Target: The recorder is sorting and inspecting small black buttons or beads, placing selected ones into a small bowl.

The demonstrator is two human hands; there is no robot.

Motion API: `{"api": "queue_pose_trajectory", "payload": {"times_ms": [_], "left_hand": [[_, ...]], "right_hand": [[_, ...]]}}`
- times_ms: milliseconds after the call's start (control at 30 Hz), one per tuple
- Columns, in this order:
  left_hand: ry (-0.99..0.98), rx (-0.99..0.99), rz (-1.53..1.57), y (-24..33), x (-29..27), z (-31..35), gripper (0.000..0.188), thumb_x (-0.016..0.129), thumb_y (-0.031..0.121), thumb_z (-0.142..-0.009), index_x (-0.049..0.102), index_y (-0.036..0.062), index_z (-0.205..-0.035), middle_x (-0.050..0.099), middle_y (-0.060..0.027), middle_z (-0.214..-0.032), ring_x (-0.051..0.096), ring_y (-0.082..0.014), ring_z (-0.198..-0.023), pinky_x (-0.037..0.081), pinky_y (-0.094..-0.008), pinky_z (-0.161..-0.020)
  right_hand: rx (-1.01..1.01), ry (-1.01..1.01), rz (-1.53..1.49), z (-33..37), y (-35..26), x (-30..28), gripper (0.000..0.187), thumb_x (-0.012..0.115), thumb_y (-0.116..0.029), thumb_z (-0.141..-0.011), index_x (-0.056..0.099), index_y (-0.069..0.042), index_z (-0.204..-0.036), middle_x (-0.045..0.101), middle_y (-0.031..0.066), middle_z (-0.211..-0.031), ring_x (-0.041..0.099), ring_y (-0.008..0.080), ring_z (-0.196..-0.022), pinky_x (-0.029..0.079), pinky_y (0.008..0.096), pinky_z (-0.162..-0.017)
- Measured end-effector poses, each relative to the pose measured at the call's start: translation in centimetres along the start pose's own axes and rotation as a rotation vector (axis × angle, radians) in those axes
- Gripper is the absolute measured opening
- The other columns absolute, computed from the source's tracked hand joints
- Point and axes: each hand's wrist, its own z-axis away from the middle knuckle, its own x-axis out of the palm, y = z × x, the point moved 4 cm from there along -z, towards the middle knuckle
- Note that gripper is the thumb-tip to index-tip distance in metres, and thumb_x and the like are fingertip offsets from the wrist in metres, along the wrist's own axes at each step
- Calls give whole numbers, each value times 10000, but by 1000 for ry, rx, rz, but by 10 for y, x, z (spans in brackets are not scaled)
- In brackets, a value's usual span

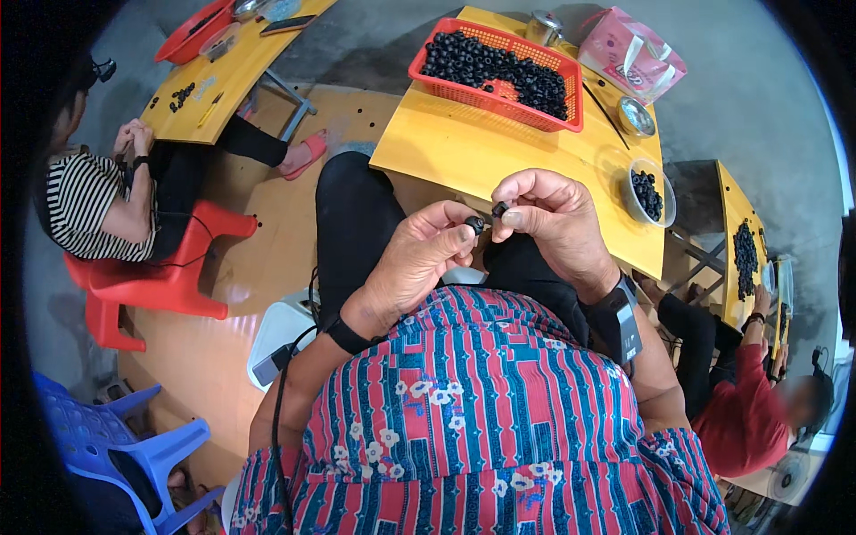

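Above my lap, just short of the table's near edge, my two hands face each other. Between thumb and fingertips my left hand (423,254) pinches a small black ring-like part (475,224). A second small black piece (499,209) sits in the pinch of my right hand (557,214), a little apart from the first. Its exact kind is too small to make out. On the yellow table (419,147) ahead stands a red plastic basket (415,71) heaped with similar black parts. To the right, a clear round tub (667,212) holds more of them.
A dark rod (606,116), a metal bowl (637,117), a metal canister (543,28) and a pink bag (631,58) are on the table. A person on a red stool (169,259) sits left; another in red (744,410) works right. A blue chair (116,446) stands lower left.
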Motion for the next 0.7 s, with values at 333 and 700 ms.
{"api": "queue_pose_trajectory", "payload": {"times_ms": [333,700], "left_hand": [[-67,19,41,-3,-6,0,216,606,210,-889,585,60,-1044,581,1,-825,513,-74,-738,432,-237,-690],[-17,-9,38,0,-4,0,204,616,184,-879,577,50,-1028,596,-12,-829,515,-73,-710,437,-233,-691]], "right_hand": [[33,33,15,-1,11,3,175,628,51,-799,625,15,-970,632,47,-876,605,102,-734,507,225,-708],[27,25,26,-3,20,2,184,631,62,-788,625,14,-965,629,48,-890,605,109,-736,515,235,-701]]}}
